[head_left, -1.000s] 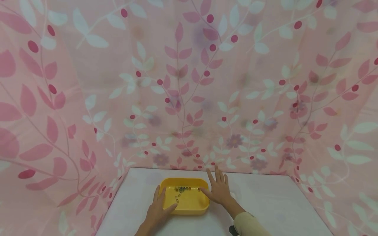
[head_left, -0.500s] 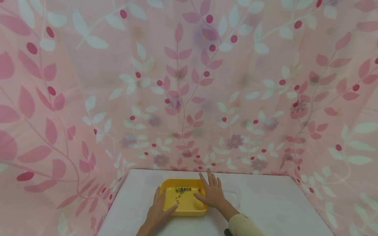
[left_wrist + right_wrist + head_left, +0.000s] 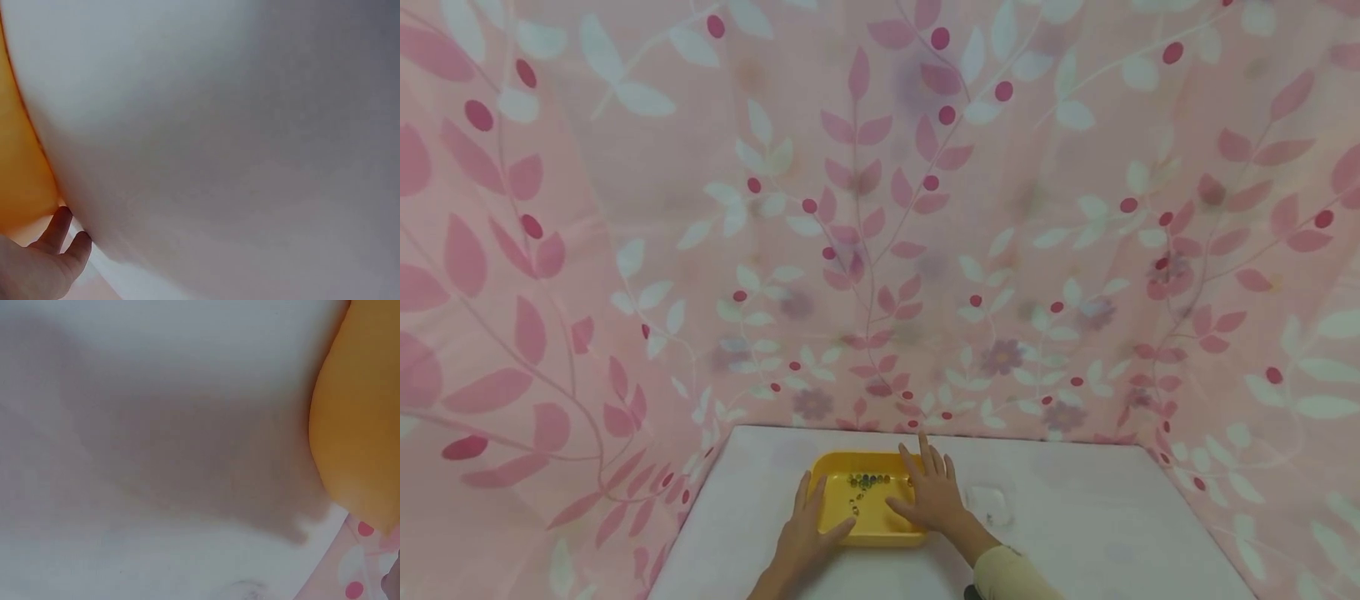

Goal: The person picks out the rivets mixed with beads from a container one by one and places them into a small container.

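Observation:
A yellow tray (image 3: 880,540) sits on the white table, and its side also shows in the left wrist view (yellow tray (image 3: 22,156)) and the right wrist view (yellow tray (image 3: 356,419)). Several small glassy marbles (image 3: 867,481) lie along its far side, with a few clear ones trailing toward the front. One more marble (image 3: 911,482) is by the right hand. My left hand (image 3: 801,533) is at the tray's left side, fingers spread, thumb over the near left corner. My right hand (image 3: 934,496) overlaps the right rim with fingers spread and thumb over the tray floor.
To the right of the tray lies a clear plastic container (image 3: 990,505) with a small thing near its front edge. Pink leaf-patterned cloth (image 3: 880,250) rises behind the table and on both sides. Part of a dark object (image 3: 972,592) shows beside the right sleeve.
My right hand has moved left, from beyond the tray's right rim to over its right part. The clear container now shows beyond the forearm. The left hand stays about where it was.

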### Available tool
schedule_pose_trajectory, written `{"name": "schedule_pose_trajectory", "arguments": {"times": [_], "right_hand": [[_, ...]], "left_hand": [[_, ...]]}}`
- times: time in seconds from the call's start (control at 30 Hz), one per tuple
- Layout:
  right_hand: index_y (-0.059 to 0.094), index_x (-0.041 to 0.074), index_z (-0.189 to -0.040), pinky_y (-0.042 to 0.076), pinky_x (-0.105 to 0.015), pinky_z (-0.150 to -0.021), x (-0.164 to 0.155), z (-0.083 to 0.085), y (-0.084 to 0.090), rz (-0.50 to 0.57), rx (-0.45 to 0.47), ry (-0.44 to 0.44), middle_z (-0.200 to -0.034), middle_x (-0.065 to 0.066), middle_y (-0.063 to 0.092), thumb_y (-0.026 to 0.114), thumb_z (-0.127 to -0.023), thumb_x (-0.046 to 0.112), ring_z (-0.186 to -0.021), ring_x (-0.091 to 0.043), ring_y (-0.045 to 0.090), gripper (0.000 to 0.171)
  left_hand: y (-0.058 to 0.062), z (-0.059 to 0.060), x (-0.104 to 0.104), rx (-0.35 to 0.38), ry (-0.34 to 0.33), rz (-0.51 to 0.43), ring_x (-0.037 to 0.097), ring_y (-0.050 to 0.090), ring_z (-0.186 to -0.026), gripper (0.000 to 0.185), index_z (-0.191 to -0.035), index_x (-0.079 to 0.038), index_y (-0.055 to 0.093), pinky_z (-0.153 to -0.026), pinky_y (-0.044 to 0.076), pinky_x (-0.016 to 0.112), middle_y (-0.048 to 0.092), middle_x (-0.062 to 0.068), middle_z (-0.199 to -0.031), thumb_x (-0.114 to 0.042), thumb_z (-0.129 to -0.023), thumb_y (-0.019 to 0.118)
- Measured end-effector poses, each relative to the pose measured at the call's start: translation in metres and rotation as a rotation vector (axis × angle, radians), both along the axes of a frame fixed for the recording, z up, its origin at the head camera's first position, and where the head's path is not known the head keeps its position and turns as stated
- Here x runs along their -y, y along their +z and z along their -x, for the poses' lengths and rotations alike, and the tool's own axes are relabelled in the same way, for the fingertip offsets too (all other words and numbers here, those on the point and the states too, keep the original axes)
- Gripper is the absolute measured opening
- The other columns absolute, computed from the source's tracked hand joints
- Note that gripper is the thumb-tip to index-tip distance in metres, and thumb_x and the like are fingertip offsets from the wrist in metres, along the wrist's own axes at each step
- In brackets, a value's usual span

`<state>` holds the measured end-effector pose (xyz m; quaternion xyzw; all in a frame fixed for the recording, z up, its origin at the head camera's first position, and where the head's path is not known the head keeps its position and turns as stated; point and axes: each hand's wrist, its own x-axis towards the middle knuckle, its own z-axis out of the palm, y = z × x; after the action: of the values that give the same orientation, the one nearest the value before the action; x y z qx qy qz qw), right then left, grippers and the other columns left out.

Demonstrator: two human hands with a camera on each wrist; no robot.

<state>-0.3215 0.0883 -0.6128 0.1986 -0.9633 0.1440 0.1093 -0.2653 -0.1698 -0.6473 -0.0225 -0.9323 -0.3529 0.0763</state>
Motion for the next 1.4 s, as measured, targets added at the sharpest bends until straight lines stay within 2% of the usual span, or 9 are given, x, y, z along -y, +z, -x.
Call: {"name": "schedule_pose_trajectory", "arguments": {"times": [0.17,0.33,0.57,0.73,0.87,1.0,1.23,1.4], "right_hand": [[0.022,0.025,-0.158,0.019,-0.067,-0.115,0.004,-0.001,-0.006,-0.008,0.030,-0.002,-0.166,-0.017,0.001,0.061,-0.083,0.068,-0.146,-0.043,0.024,0.094],[0.022,0.023,-0.158,0.019,-0.067,-0.115,0.010,-0.004,-0.004,0.002,0.045,0.008,-0.166,-0.017,0.001,0.061,-0.085,0.066,-0.146,-0.044,0.023,0.094],[0.028,0.018,-0.157,0.023,-0.068,-0.111,0.024,-0.002,-0.006,-0.014,-0.043,0.052,-0.164,-0.022,0.011,0.060,-0.085,0.067,-0.142,-0.045,0.030,0.093],[0.027,0.019,-0.157,0.020,-0.066,-0.114,0.036,-0.001,-0.007,0.009,0.007,0.079,-0.165,-0.021,0.009,0.063,-0.083,0.066,-0.144,-0.045,0.026,0.095],[0.031,0.019,-0.155,0.026,-0.063,-0.113,0.043,-0.001,-0.007,-0.025,0.033,0.122,-0.165,-0.018,0.012,0.068,-0.078,0.070,-0.146,-0.041,0.026,0.100],[0.037,0.019,-0.152,0.035,-0.062,-0.110,0.048,-0.001,-0.006,-0.021,0.041,0.161,-0.163,-0.016,0.022,0.070,-0.072,0.073,-0.143,-0.038,0.033,0.102],[0.041,0.025,-0.147,0.040,-0.061,-0.106,0.055,0.001,-0.007,0.097,0.142,0.164,-0.154,-0.016,0.036,0.080,-0.074,0.057,-0.139,-0.039,0.039,0.089],[0.050,0.023,-0.143,0.044,-0.054,-0.105,0.060,0.004,-0.011,0.121,0.177,0.165,-0.146,-0.012,0.045,0.084,-0.075,0.045,-0.130,-0.032,0.048,0.079]], "left_hand": [[0.001,-0.001,0.000,0.008,0.004,0.002,0.040,0.064,-0.104,0.096,-0.155,-0.014,0.033,-0.083,0.053,0.056,0.013,0.015,-0.165,-0.065,-0.081,0.068],[0.002,0.000,-0.001,-0.001,0.004,0.006,0.040,0.064,-0.104,0.097,-0.155,-0.014,0.033,-0.082,0.053,0.056,0.013,0.015,-0.165,-0.066,-0.081,0.067],[0.003,0.000,0.001,-0.017,0.000,0.014,0.041,0.065,-0.102,0.097,-0.154,-0.012,0.034,-0.081,0.054,0.056,0.013,0.018,-0.164,-0.066,-0.081,0.067],[0.004,0.000,0.001,-0.039,-0.004,0.017,0.040,0.065,-0.099,0.096,-0.154,-0.011,0.035,-0.077,0.055,0.055,0.015,0.019,-0.163,-0.065,-0.082,0.068],[0.004,0.000,-0.001,-0.037,-0.014,0.014,0.037,0.066,-0.092,0.094,-0.153,-0.009,0.036,-0.072,0.055,0.054,0.015,0.021,-0.163,-0.061,-0.082,0.069],[0.004,-0.001,-0.001,-0.033,-0.012,0.014,0.035,0.066,-0.089,0.093,-0.153,-0.008,0.036,-0.070,0.055,0.054,0.016,0.023,-0.162,-0.058,-0.083,0.071],[0.003,0.000,-0.002,-0.030,-0.002,0.007,0.033,0.066,-0.090,0.094,-0.153,-0.010,0.036,-0.070,0.055,0.050,0.016,0.021,-0.163,-0.062,-0.082,0.069],[0.003,0.000,-0.003,-0.012,-0.009,0.001,0.031,0.065,-0.089,0.096,-0.153,-0.010,0.035,-0.071,0.055,0.051,0.014,0.021,-0.163,-0.065,-0.081,0.068]]}}
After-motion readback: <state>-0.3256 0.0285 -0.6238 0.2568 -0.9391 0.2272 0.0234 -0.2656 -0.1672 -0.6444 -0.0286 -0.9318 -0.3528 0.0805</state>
